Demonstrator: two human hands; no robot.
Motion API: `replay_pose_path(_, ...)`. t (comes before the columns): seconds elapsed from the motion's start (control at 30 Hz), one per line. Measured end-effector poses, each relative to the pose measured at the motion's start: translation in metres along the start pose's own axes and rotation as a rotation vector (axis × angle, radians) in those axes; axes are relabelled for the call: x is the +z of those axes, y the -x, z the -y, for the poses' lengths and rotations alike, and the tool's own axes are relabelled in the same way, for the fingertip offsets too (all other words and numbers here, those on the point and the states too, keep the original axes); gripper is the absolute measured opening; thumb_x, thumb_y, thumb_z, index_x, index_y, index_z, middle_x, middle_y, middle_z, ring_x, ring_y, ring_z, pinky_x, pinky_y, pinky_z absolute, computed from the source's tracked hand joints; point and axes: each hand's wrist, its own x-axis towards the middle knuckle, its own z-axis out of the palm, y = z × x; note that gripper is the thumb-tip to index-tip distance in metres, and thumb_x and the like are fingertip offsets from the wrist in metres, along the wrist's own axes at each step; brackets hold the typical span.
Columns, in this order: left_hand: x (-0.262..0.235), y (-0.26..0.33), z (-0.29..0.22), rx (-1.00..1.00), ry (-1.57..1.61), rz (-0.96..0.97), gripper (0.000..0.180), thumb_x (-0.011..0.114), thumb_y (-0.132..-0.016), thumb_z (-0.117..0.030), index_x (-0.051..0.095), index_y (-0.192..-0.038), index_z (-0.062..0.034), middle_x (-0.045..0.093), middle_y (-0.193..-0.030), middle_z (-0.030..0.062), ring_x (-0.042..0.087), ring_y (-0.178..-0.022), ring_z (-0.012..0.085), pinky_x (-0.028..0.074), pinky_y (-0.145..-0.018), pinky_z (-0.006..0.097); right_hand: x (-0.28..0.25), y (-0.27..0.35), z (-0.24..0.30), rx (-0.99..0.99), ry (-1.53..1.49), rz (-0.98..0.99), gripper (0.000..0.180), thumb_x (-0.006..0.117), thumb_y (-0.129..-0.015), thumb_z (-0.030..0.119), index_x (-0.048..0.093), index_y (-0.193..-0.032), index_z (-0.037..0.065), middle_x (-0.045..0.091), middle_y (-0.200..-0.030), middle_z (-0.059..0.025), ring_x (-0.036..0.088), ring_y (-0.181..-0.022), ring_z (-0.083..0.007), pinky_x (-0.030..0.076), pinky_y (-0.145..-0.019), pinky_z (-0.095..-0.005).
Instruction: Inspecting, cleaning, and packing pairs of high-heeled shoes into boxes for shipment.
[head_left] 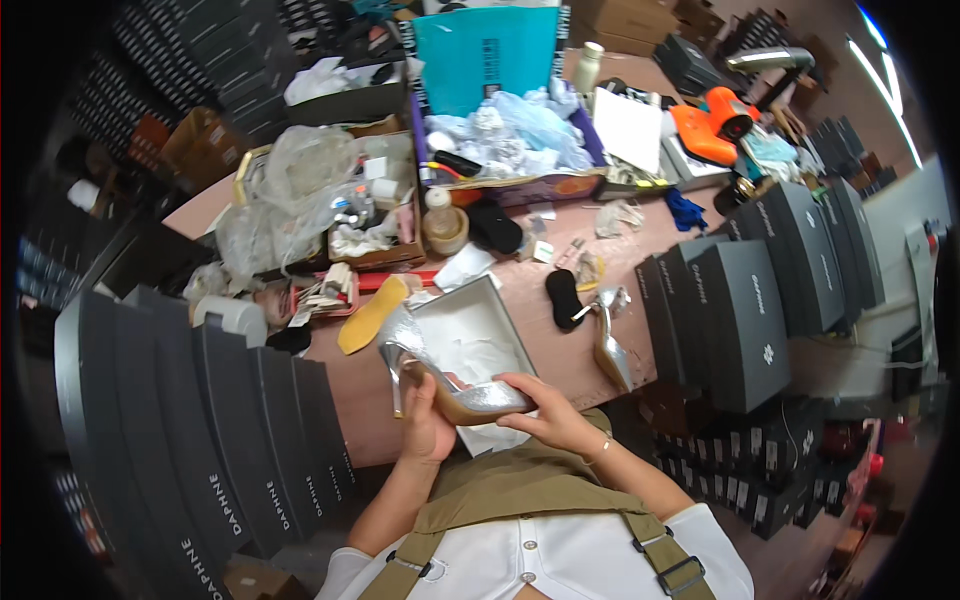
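Note:
A silver high-heeled shoe (462,398) is held up in front of me, its heel toward the left and its toe toward the right. My left hand (428,428) grips it under the arch near the heel. Around the toe end closes my right hand (548,412). Below and behind the shoe lies an open shoebox (513,325) lined with white tissue paper (462,335). A second silver high-heeled shoe (610,345) rests on the table to the right, beside a black insole-shaped pad (563,298). A yellow insole (373,315) lies left of the box.
Dark shoeboxes stand in rows at the left (225,430) and right (740,310). Across the back are a carton of plastic bags and small items (400,255), a purple-edged box with bluish tissue (560,188), a bottle (588,68) and an orange device (708,135).

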Motion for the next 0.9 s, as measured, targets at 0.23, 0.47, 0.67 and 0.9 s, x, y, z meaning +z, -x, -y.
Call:
replay_pose_path(0.23,-0.032,0.026,-0.009,-0.058,-0.246,0.223,0.028,0.069,-0.085,-0.013,0.057,-0.108,-0.0022,0.060,-0.105,0.0083,0.055,-0.103,0.0161,0.043,-0.090,0.031,-0.024,-0.009,-0.005,-0.086,0.087,0.152,0.057,0.074,-0.076,0.012,0.053,-0.128,0.005,0.056,-0.122,-0.0125,0.053,-0.108,-0.0264,0.042,-0.093,-0.0345)
replay_pose_path(0.47,-0.043,0.044,-0.019,0.034,-0.231,0.128,0.032,0.071,-0.082,-0.006,0.059,-0.110,0.0015,0.064,-0.103,0.0090,0.061,-0.094,0.0169,0.048,-0.084,0.026,-0.023,-0.040,0.007,-0.210,0.163,0.298,0.060,0.072,-0.076,0.014,0.050,-0.131,0.007,0.053,-0.125,-0.0134,0.048,-0.116,-0.0313,0.037,-0.100,-0.0391)
replay_pose_path(0.67,-0.043,0.068,-0.022,0.144,-0.212,0.012,0.033,0.070,-0.083,-0.005,0.056,-0.112,0.0024,0.063,-0.104,0.0102,0.060,-0.098,0.0190,0.047,-0.090,0.032,-0.009,-0.050,0.005,-0.186,0.051,0.380,0.057,0.071,-0.081,0.018,0.049,-0.133,0.005,0.052,-0.128,-0.0128,0.048,-0.120,-0.0274,0.036,-0.102,-0.0369)
replay_pose_path(0.9,-0.055,0.087,-0.022,0.199,-0.194,-0.041,0.029,0.068,-0.085,-0.009,0.057,-0.110,-0.0015,0.061,-0.106,0.0098,0.059,-0.100,0.0214,0.047,-0.093,0.038,0.011,-0.051,0.002,-0.196,0.021,0.400,0.057,0.072,-0.080,0.020,0.051,-0.131,0.005,0.053,-0.127,-0.0134,0.048,-0.119,-0.0284,0.038,-0.100,-0.0372)
